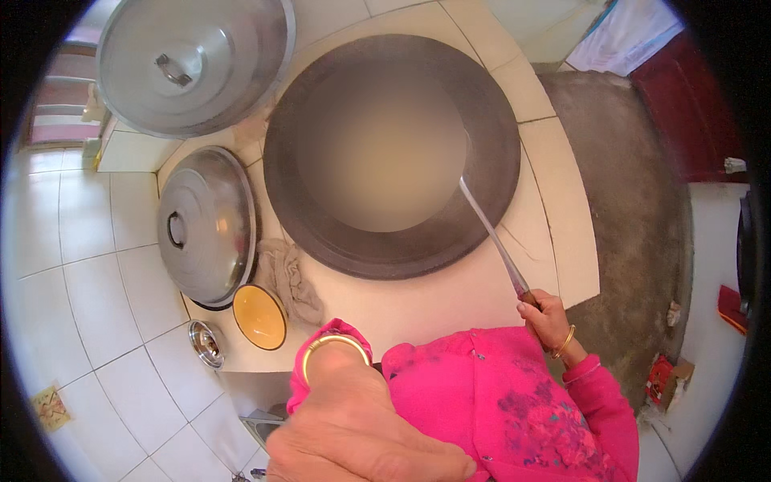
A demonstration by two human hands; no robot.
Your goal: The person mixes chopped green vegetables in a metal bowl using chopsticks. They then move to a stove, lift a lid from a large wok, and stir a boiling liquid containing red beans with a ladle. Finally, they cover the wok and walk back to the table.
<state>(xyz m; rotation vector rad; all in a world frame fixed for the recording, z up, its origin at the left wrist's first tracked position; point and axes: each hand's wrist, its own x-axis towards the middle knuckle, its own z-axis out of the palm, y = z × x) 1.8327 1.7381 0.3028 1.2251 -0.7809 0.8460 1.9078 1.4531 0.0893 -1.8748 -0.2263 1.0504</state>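
Observation:
Before me a large dark wok [385,256] is set into a tiled stove top. Its inside is blurred, so what it contains cannot be told. My right hand [545,319] grips the wooden end of a long metal-handled cooking utensil [493,235]. The shaft slants over the wok's right rim, and its head is lost in the blur. Raised close to the camera, my left hand [361,416] shows its back, with the fingers bent towards the lower right. Whether it holds anything cannot be seen. Its wrist wears a gold-coloured bangle [337,340].
Left of the wok lean two metal lids, a large one [199,48] and a smaller one [202,226]. A grey cloth [289,280], a yellow bowl [259,317] and a small metal bowl [206,343] lie nearby. Bare floor [620,211] runs along the right side.

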